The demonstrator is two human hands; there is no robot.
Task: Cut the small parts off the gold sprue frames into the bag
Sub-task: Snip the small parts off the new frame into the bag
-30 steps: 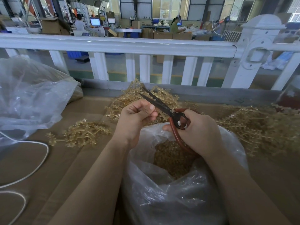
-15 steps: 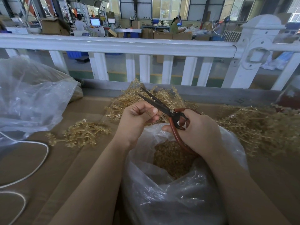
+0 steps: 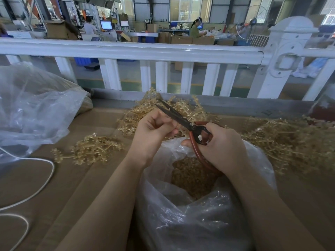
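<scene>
My right hand grips the red handles of a pair of scissors whose dark blades stand slightly apart and point up to the left. My left hand is curled beside the blades, pinching a thin gold sprue piece that is mostly hidden by my fingers. Both hands hover over the open clear plastic bag, which holds a heap of cut gold parts. Piles of gold sprue frames lie behind my hands, to the right and to the left.
The brown cardboard work surface carries a large crumpled clear bag at the left and a white cable at the lower left. A white railing runs along the back. People work at benches far behind it.
My left hand has turned slightly and shifted along the scissor blades. The blades have stayed slightly apart and my right hand has kept its place over the bag.
</scene>
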